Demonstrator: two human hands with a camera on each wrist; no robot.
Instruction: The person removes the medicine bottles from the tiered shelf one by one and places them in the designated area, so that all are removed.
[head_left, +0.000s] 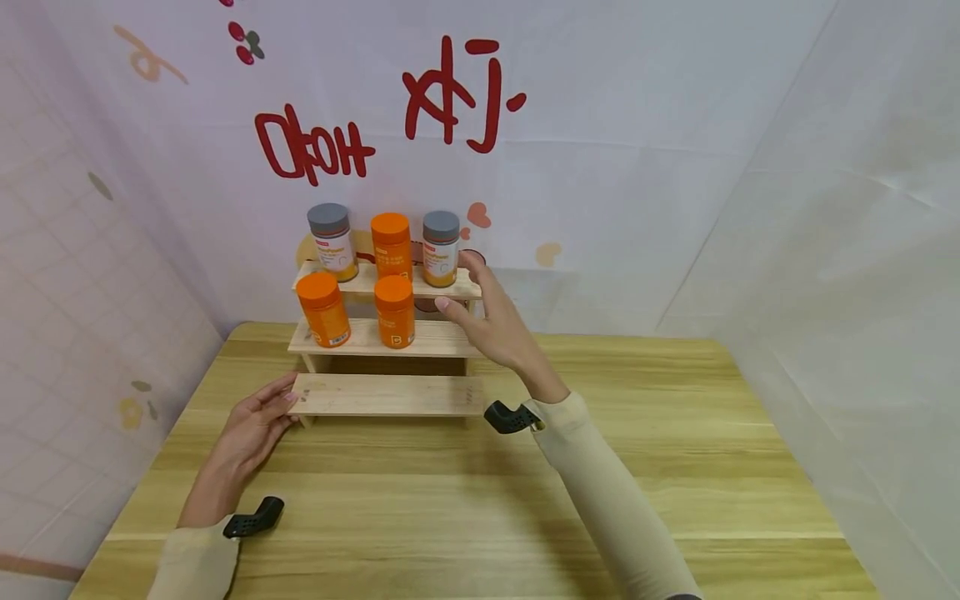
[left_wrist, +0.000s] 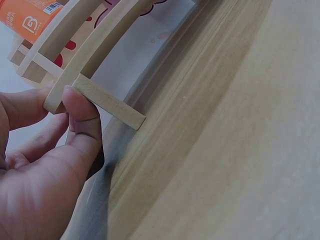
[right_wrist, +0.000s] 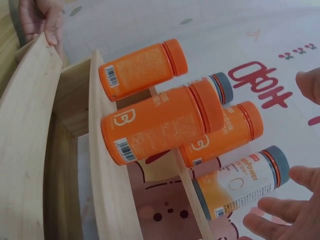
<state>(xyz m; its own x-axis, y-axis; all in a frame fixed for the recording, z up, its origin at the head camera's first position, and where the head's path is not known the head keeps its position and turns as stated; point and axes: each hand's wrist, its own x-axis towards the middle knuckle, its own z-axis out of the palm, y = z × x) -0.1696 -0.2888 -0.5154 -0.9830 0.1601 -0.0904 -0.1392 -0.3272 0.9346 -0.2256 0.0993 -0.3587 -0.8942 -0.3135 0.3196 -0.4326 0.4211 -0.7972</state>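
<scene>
Five jars (head_left: 394,312) already set out on wooden rack (head_left: 397,396): grey-lidded jar (head_left: 333,246), orange jar (head_left: 392,246), second grey-lidded jar (head_left: 440,254) along top tier (head_left: 356,276); two orange ones (head_left: 325,312) on middle tier (head_left: 442,337), left end and centre. Maybe left to fill: its right end, bottom tier (head_left: 360,396). Bottom tier's left corner pinched by left hand (head_left: 255,423), shown clearly only in left wrist view. Nothing grasped by right hand (head_left: 492,329); fingers spread beside right grey lid (right_wrist: 279,167), contact can't be told.

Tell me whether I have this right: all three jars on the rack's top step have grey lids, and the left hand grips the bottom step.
Not quite: the middle jar on the top step has an orange lid, as the head view shows. The rest stands.
</scene>
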